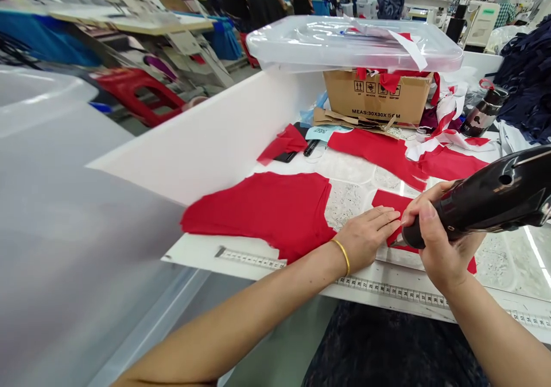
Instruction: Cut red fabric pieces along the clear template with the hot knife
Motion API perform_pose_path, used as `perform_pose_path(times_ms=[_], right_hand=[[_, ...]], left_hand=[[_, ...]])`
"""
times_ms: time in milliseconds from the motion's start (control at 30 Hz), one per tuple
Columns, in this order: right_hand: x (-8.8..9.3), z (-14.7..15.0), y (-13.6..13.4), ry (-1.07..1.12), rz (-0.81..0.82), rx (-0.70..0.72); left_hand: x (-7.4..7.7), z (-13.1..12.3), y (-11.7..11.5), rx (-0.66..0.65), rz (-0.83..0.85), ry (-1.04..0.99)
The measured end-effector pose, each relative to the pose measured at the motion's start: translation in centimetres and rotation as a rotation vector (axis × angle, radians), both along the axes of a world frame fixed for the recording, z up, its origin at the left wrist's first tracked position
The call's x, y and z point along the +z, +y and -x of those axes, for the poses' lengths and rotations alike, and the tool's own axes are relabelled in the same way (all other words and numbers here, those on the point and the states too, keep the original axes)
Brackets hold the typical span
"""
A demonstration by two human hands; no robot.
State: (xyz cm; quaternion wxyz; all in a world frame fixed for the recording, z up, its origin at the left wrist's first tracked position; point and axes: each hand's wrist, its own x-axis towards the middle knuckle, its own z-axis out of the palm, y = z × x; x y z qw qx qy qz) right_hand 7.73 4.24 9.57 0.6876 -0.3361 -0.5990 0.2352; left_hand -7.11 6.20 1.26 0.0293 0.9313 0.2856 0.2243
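My right hand (434, 232) grips a glossy black handheld electric cutter (482, 197), its pointed tip resting on a small piece of red fabric (390, 209). My left hand (365, 237) lies flat on that piece with its fingers extended, close to the cutter's tip, and a gold bangle (342, 255) circles that wrist. To the left of my hand spreads a larger piece of red fabric (258, 215). The work surface beneath is a white and grey speckled table (348, 197). The cutter and my hands hide part of the small piece.
A measuring tape (390, 291) runs along the table's front edge. Further back are more red fabric pieces (379, 151), a cardboard box (376, 97) under a transparent plastic box (353, 45), and a dark bottle (484, 111). A white panel (193, 140) borders the left side.
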Motion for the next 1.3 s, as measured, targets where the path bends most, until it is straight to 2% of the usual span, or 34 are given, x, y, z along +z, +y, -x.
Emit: perform_pose_path(times_ms=[133, 367, 533, 933, 1133, 1300], right_hand=[[0.1, -0.4, -0.3, 0.023, 0.016, 0.004], [0.3, -2.8, -1.0, 0.093, 0.049, -0.029], [0.2, -3.0, -1.1, 0.071, 0.05, -0.045], [0.3, -5.5, -1.8, 0.154, 0.062, -0.067], [0.4, -5.6, -1.8, 0.134, 0.044, -0.074], [0.8, -7.0, -2.2, 0.173, 0.056, -0.108]], left_hand=[[0.3, 0.0, -0.1, 0.01, -0.025, -0.008], [0.6, 0.0, -0.2, 0.049, -0.111, -0.028], [0.7, 0.0, -0.1, 0.035, -0.163, -0.062], [0.1, 0.2, 0.1, 0.064, -0.151, -0.085], [0.4, 0.3, 0.1, 0.074, -0.165, -0.087], [0.4, 0.3, 0.1, 0.084, -0.161, -0.087]])
